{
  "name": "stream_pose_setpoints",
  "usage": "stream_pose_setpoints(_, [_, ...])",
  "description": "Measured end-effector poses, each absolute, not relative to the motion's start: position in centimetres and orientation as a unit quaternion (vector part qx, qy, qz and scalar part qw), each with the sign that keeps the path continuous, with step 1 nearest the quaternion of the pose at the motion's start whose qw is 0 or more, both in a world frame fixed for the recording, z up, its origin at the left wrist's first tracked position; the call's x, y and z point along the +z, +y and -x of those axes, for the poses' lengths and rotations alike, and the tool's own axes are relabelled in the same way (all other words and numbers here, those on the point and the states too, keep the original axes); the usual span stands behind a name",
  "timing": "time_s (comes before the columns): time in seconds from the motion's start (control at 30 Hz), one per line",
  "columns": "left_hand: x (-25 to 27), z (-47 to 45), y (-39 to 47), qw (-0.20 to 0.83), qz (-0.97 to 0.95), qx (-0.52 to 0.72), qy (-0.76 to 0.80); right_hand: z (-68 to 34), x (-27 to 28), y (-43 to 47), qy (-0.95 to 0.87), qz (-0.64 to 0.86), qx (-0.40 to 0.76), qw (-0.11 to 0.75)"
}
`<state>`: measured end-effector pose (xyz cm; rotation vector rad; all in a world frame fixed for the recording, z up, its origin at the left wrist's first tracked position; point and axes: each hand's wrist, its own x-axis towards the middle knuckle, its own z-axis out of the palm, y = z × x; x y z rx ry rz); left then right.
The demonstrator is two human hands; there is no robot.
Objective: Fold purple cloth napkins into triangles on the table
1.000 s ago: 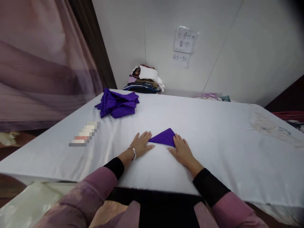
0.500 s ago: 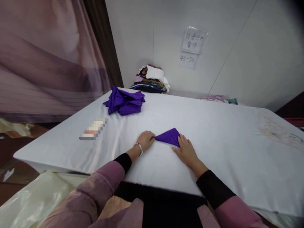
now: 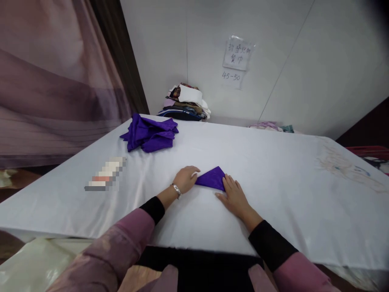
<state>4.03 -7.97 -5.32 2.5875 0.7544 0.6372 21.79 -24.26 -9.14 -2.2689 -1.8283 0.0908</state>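
Note:
A purple cloth napkin, folded into a low triangle, lies on the white-covered table in front of me. My left hand is at the napkin's left tip, thumb and forefinger apart with a gap between them. The thumb is close to the tip, and whether it touches cannot be made out. Flat on the napkin's right end rests my right hand, its fingers stretched out and its thumb on the tablecloth. The napkin's right edge is hidden under those fingers.
A loose heap of purple napkins lies at the table's back left. Nearer me on the left is a blurred flat object. Folded clothes are piled beyond the far edge, below paper signs on the wall. A curtain hangs at left.
My left thumb and forefinger have parted from their pinch on the napkin's left tip. That tip now looks blunter. My right hand stays flat on the right end. The whole view has shifted slightly.

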Motion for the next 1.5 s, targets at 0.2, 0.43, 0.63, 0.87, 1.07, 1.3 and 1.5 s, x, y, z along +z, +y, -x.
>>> stream_pose_setpoints(0.2, [-6.0,-10.9,-9.9,0.143,-0.973,0.116,0.141,-21.9,-9.6,-24.3,-0.631,0.766,0.013,0.123])
stream_pose_setpoints(0.43, [-8.0,-12.0,-9.3,0.133,-0.975,0.023,0.175,-21.9,-9.6,-24.2,-0.630,0.766,0.020,0.124])
stream_pose_setpoints(0.63, [-7.8,-11.9,-9.4,0.138,-0.973,0.024,0.184,-21.9,-9.4,-24.3,-0.634,0.763,0.021,0.123])
stream_pose_setpoints(0.87, [-7.8,-12.1,-9.4,0.133,-0.972,0.021,0.193,-21.9,-9.3,-24.3,-0.633,0.764,0.016,0.126])
stream_pose_setpoints(1.07, [-7.2,-12.1,-8.6,0.143,-0.970,-0.001,0.198,-21.8,-9.3,-24.2,-0.631,0.766,0.014,0.121])
stream_pose_setpoints(1.3, [-8.0,-11.7,-8.4,0.142,-0.964,0.018,0.223,-21.8,-9.1,-24.2,-0.629,0.769,0.024,0.113])
stream_pose_setpoints(1.5, [-7.9,-12.2,-8.1,0.147,-0.961,0.008,0.235,-21.7,-8.9,-24.2,-0.626,0.771,0.029,0.113])
